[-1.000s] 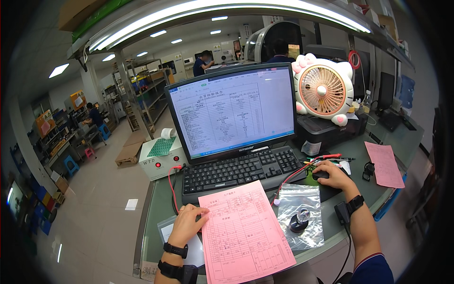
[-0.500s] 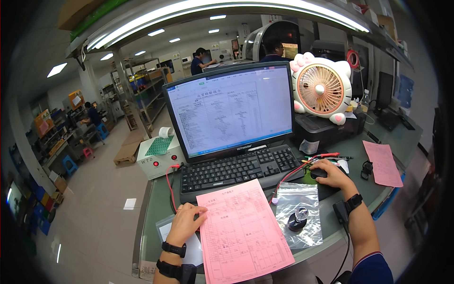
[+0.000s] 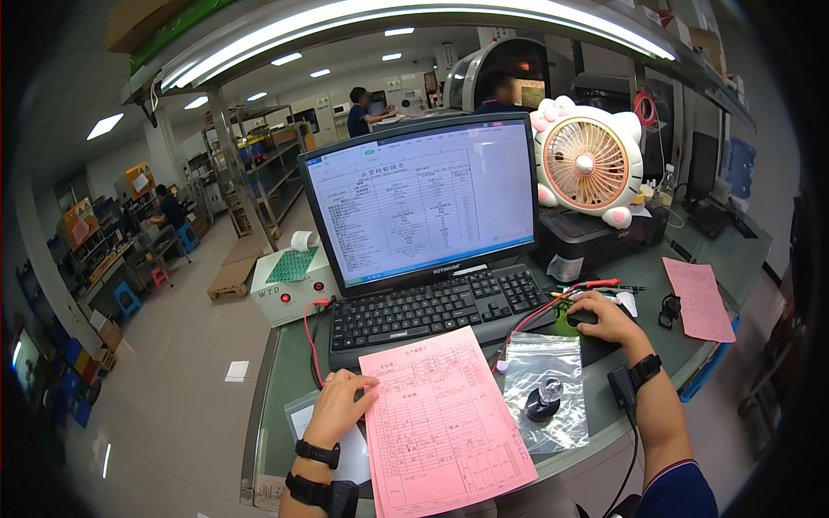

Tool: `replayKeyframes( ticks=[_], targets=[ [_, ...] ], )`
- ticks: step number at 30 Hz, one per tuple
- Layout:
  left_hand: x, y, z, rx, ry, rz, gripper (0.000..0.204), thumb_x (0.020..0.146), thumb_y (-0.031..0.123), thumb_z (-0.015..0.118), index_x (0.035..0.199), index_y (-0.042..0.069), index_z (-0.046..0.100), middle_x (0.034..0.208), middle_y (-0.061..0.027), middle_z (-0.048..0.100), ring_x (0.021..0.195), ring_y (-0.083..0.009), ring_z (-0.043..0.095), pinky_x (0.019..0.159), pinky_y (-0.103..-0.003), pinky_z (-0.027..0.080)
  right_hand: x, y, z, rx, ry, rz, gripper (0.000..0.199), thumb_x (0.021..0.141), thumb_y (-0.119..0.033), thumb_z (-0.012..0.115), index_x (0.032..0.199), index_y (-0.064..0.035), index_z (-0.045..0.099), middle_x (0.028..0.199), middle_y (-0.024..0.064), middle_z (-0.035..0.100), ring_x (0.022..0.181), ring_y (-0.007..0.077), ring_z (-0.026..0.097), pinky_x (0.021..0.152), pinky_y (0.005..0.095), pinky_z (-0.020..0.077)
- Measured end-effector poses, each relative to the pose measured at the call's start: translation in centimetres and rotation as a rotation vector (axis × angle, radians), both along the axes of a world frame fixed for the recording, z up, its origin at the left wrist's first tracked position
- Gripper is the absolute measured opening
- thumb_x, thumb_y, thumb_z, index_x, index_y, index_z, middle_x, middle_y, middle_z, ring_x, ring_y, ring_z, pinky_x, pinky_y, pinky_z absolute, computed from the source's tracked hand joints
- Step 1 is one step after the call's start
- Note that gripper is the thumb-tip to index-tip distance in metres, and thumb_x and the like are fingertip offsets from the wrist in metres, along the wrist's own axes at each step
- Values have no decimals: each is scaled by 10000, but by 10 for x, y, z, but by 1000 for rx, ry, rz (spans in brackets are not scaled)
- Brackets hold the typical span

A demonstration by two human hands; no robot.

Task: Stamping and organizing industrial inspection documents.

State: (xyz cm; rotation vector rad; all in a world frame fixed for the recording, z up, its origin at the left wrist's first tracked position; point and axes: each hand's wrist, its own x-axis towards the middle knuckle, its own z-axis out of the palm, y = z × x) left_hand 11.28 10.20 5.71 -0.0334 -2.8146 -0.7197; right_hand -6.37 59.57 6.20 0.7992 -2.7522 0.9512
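A stack of pink printed forms lies at the front edge of the desk. My left hand is closed at its upper left edge, fingertips on the paper. At the right, my right hand rests curled over a black computer mouse. A black keyboard sits beyond the papers, below a monitor showing a document with a table. Between the forms and my right forearm lies a clear plastic bag with a dark round piece with a clear top on or in it.
A white and pink fan stands on a black printer behind my right hand. Left of the keyboard is a white box with red buttons. Red leads cross the desk. Another pink sheet lies far right.
The document on the monitor looks sharper and slightly shifted. Both of my hands stay in place. In the background, a person's head and arms have moved slightly.
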Motion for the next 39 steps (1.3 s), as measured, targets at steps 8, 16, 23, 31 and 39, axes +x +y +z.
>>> replayKeyframes(
  ticks=[8,16,23,31,39],
  targets=[
    [-5,0,-4,29,12,-53,251,844,246,706,1048,106,744,978,-112,615,997,-302,552,911,-382,440,8,0,8,-61,229,-1,365,757,-130,723,1111,-70,662,1170,105,610,1183,288,553,1031,369,424],
    [-4,-6,-3,37,85,-66,241,772,147,748,1000,68,743,893,-107,626,903,-278,565,863,-375,420,-25,-62,17,-106,338,154,206,873,-88,546,1009,-50,696,1066,117,662,1082,302,574,970,408,431],
    [-7,-4,0,50,56,-51,235,777,164,753,996,77,748,858,-93,608,889,-266,559,870,-365,416,-45,-98,0,120,308,4,389,800,-26,550,1124,-190,691,1368,112,512,1314,312,413,1069,486,330],
    [-6,1,0,34,110,-88,226,789,198,737,990,96,748,887,-104,635,911,-293,576,882,-391,424,-62,-95,-11,183,291,-46,397,786,-34,564,1121,-208,685,1402,96,497,1352,319,384,1086,509,307],
    [-7,0,-4,28,163,-135,214,802,206,724,979,87,740,873,-100,622,918,-296,562,875,-390,423,-15,-36,7,16,352,-204,352,759,-57,593,1102,-104,658,1166,120,628,1159,330,547,1002,460,408]
  ],
)
